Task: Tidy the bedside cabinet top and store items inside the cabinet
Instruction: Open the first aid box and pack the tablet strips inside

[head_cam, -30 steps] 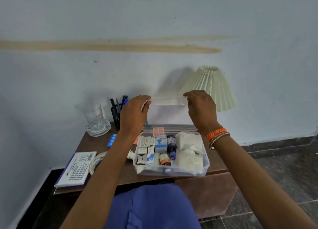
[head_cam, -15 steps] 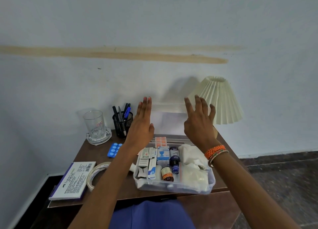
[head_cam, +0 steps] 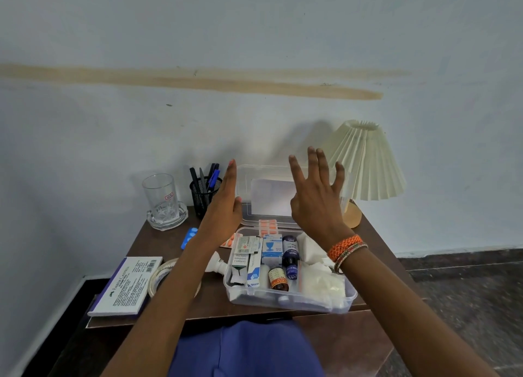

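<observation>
Both hands are up over the brown bedside cabinet worktop [head_cam: 158, 240], and neither grip has anything in it: the left hand [head_cam: 225, 207] is edge-on with fingers straight, hovering at the left edge of the raised clear lid [head_cam: 268, 184], while the right hand [head_cam: 317, 198] has its fingers spread wide in front of the lid's right side. The lid stands upright behind the clear medicine box [head_cam: 288, 297], which sits open at the front right of the worktop, packed with small cartons, a dark blue dropper bottle [head_cam: 290, 256], a brown bottle with an orange label [head_cam: 278, 279] and white gauze [head_cam: 319, 274]. An orange blister pack [head_cam: 267, 226] lies at the box's back rim. Left of the box sits a blue blister pack [head_cam: 189, 237], partly hidden by the left forearm. Further left, a roll of clear tape [head_cam: 160, 274] lies just beside a flat Faber-Castell box [head_cam: 127, 286] at the front left corner. At the back stand a glass mug [head_cam: 162, 198] on a glass ashtray [head_cam: 167, 218], a black mesh pen holder [head_cam: 202, 192] and a pleated cream lamp [head_cam: 368, 164].
</observation>
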{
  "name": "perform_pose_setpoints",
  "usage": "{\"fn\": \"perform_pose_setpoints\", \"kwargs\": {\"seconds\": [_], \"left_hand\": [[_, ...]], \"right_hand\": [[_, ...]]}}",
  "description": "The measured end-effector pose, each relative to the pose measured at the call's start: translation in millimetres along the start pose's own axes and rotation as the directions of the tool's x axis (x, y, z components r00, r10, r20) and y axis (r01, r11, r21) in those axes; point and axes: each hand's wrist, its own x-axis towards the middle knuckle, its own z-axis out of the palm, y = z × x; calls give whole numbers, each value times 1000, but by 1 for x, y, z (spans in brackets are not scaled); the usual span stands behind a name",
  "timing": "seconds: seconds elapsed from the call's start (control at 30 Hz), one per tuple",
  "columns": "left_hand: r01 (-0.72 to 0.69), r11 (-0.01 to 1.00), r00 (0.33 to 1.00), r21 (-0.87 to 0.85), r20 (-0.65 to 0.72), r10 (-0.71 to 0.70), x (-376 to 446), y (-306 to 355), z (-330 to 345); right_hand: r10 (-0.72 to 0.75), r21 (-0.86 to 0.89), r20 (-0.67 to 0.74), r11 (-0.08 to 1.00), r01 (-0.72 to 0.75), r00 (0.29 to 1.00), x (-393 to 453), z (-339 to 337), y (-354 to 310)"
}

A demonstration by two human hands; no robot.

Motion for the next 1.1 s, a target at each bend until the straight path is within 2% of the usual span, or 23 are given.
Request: {"fn": "perform_pose_setpoints", "kwargs": {"seconds": [0.1, 0.27, 0.47, 0.6, 0.77, 1.1], "left_hand": [[67, 997, 998, -23, -4, -67, -7, -8, -4], [137, 984, 982, 110, 114, -149, -19, -43, -15], [166, 937, 887, 306, 370, -278, -15, -65, -16], [162, 917, 820, 365, 467, -331, -10, -73, -7], [139, 894, 774, 426, 516, -367, -9, -79, 2], [80, 902, 749, 423, 572, -335, -3, -80, 9]], "right_hand": [[-76, -17, 29, 997, 77, 997, 1, 1, -13], [-131, -52, 90, 989, 136, 987, 1, 4, -28], [-133, -35, 115, 990, 138, 984, -2, 7, -36], [-129, 3, 141, 991, 130, 982, 4, 6, -34], [-146, 75, 134, 988, 136, 980, 4, 5, -32], [-122, 215, 21, 970, 115, 992, -5, 2, -42]]}}
